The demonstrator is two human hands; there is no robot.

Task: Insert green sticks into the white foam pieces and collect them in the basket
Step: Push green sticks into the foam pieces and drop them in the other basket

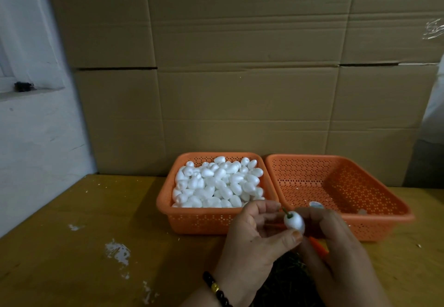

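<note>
A white egg-shaped foam piece point(294, 222) is held between both hands in front of the baskets. A short green stick point(286, 212) pokes out of its upper left end. My left hand point(249, 239) pinches the stick end with thumb and fingers. My right hand point(336, 246) grips the foam piece from the right and also holds an orange tool point(318, 246). The left orange basket point(192, 220) is full of loose white foam pieces point(218, 184). The right orange basket point(374, 227) holds only a small round label and a scrap.
A dark pile of green sticks point(286, 280) lies on the wooden table point(96, 234) under my hands. Stacked cardboard boxes point(240, 78) rise right behind the baskets. A white wall point(31, 138) stands at the left. White foam crumbs speckle the tabletop.
</note>
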